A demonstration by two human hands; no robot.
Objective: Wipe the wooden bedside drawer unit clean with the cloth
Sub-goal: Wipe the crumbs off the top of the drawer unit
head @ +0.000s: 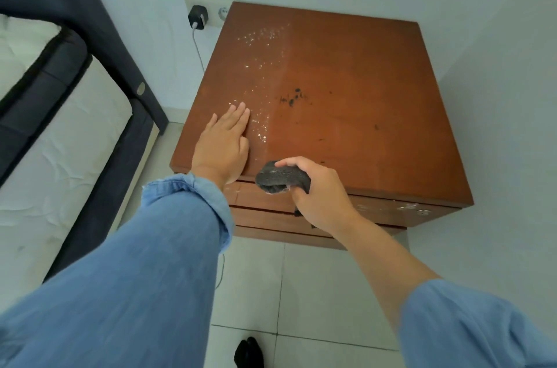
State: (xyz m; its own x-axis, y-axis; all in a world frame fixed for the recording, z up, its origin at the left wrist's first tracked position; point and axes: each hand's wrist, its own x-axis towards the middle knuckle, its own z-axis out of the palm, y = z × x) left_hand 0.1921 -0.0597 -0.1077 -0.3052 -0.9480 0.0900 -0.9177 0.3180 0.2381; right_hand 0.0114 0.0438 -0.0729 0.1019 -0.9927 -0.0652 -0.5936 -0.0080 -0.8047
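- Head view: the right hand (319,191) grips a bunched dark grey cloth (281,177) at the front edge of the wooden drawer unit (346,102).
- Left of that grip, the left hand (224,144) rests flat, fingers straight, on the top.
- Beyond the fingers lie white specks (259,66).

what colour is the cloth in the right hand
Dark grey, bunched in the right hand; the cloth shows best in the head view.

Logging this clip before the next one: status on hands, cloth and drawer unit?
Left hand flat on drawer unit top. Right hand grips dark cloth at front edge. White specks, dark marks remain. Nothing blocking.
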